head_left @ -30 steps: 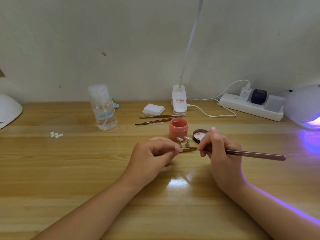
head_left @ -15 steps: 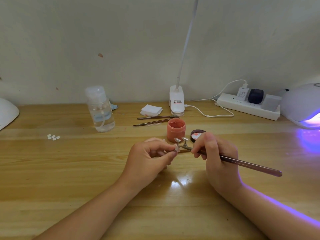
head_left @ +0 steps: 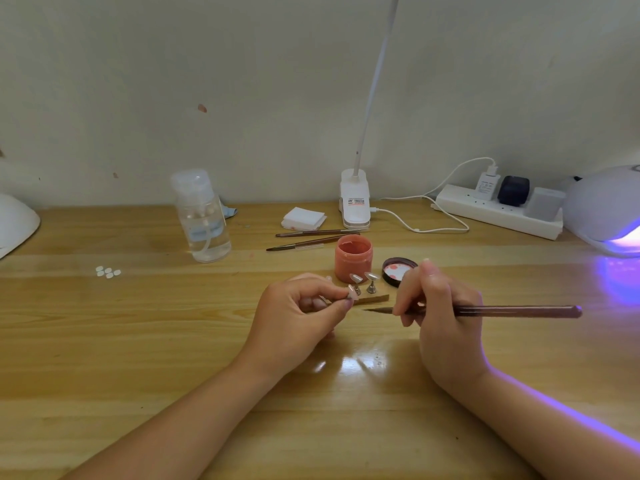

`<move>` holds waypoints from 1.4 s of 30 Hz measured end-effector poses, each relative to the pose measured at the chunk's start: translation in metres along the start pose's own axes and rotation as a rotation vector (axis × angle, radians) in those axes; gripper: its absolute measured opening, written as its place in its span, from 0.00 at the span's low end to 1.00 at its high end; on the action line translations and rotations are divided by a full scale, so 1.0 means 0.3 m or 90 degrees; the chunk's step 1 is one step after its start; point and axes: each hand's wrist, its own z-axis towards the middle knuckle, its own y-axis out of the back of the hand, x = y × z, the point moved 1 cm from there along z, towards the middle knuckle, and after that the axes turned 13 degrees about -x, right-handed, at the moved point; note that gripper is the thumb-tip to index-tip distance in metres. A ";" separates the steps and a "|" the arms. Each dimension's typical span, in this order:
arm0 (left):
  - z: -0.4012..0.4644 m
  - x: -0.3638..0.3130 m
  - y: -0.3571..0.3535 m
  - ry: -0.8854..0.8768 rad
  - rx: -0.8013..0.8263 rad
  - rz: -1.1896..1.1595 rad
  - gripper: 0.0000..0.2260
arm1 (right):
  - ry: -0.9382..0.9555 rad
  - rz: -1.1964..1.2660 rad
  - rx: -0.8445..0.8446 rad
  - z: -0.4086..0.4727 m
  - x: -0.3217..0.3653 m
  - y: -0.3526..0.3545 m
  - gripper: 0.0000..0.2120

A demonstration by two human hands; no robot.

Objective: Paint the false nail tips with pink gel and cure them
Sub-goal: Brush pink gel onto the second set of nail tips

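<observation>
I am pinching 1 nail tip [head_left: 350,293] in my left hand [head_left: 300,315], just in front of the pink gel jar [head_left: 353,258], lifting it toward the brush [head_left: 485,310] my right hand [head_left: 440,306] is gripping. Since 0.5 s ago, the bristles are pulling slightly away from the tip.

Soft, even light fills the scene, with a white glare patch on the wooden table [head_left: 145,341] at lower centre. Violet glow spills from the curing lamp [head_left: 609,209] at the right edge, tinting the tabletop and rimming the forearm [head_left: 568,434]. Wide-angle bending curves the frame's edges.
</observation>
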 end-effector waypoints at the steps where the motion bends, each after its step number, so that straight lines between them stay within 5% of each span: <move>1: 0.001 0.003 0.000 -0.001 -0.001 0.004 0.11 | 0.004 -0.002 -0.004 0.001 -0.001 -0.001 0.21; 7: 0.003 0.013 0.001 -0.002 -0.003 0.014 0.11 | 0.088 -0.074 0.036 0.003 -0.006 -0.011 0.18; 42: 0.006 0.011 0.004 -0.003 -0.006 0.017 0.10 | 0.075 -0.069 0.043 0.005 -0.003 -0.009 0.18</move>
